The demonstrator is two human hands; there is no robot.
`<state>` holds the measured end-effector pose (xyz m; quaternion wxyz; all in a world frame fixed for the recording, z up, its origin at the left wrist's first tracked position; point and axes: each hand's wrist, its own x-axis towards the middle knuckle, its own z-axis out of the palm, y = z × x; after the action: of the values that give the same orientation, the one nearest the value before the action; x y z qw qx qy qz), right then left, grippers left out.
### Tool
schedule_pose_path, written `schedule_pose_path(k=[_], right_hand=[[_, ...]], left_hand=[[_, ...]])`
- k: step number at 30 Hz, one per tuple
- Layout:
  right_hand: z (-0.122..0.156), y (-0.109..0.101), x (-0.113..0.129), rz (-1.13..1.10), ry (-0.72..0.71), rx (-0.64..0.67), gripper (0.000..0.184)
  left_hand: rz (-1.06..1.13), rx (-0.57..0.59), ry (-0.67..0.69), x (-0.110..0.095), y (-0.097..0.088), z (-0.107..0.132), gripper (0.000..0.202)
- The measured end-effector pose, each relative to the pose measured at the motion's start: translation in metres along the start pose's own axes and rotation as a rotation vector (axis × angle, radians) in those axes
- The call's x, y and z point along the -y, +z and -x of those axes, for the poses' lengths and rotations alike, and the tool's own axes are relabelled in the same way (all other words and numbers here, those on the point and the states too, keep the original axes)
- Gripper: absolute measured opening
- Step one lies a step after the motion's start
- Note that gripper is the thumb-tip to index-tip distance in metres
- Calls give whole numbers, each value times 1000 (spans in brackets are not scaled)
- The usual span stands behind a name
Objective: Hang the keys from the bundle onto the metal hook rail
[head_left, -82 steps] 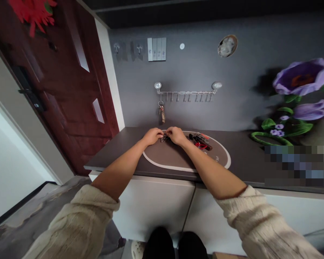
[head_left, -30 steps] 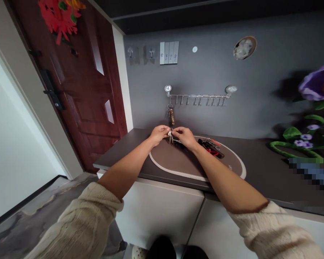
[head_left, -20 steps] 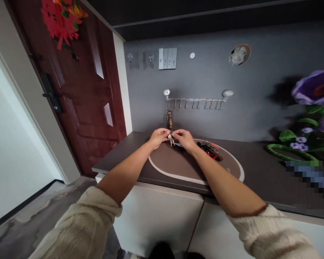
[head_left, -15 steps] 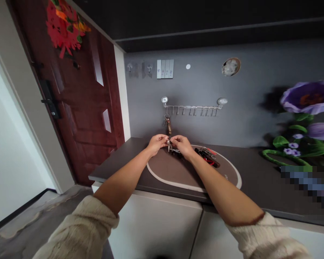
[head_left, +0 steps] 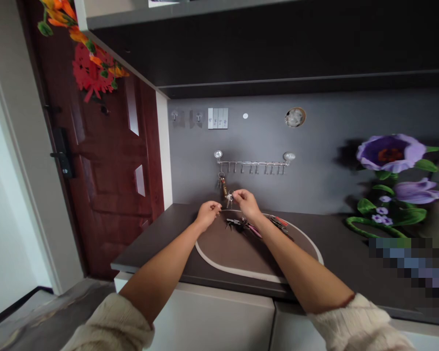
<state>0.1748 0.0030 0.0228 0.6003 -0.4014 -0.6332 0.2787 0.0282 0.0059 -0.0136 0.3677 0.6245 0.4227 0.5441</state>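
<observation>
My right hand [head_left: 244, 202] pinches a small bunch of keys [head_left: 229, 199] by its ring, the keys dangling above the far edge of the oval mat [head_left: 237, 263]. Lower and to the left, my left hand [head_left: 208, 215] has its fingers curled together, apart from the keys, and nothing shows in it. On the wall, a hook rail [head_left: 254, 164] carries another key ring with a brown fob [head_left: 224, 185] on its leftmost side. More keys and small tools [head_left: 241, 223] lie on the mat, partly hidden behind my right hand and forearm.
The mat rests on a dark countertop [head_left: 149, 239] below an overhanging cabinet [head_left: 259, 53]. Purple artificial flowers [head_left: 389, 153] stand to the right. At left is a dark red door [head_left: 120, 165]. Clear hooks [head_left: 199, 117] and a switch panel [head_left: 218, 118] are on the wall.
My right hand has lifted the keys off toward the rail, while my left hand has let go and separated from them. The view has tilted upward.
</observation>
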Motion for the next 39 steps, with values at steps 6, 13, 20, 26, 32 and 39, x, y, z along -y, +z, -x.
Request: schedule_pose_path(k=[6,13,20,26,32,39], right_hand=[[-33,1,27,-222,68,-120,10],[-65,18,37,-306,125,-245,4],[-84,31,26,-281,159,-308,9],[-90,33,19,-253,196,-357,9],[-88,34,8,-207,209,-356,7],[-84,31,7,-219,216,-316,8]], left_hand=[[-169,40,81,7,3,-1,18],[-218,41,124,15,4,-4,22],[-249,25,124,21,6,-8,21],[-263,17,125,20,7,-8,21],[-227,10,100,20,7,-9,18],[-162,13,-8,18,7,-8,16]])
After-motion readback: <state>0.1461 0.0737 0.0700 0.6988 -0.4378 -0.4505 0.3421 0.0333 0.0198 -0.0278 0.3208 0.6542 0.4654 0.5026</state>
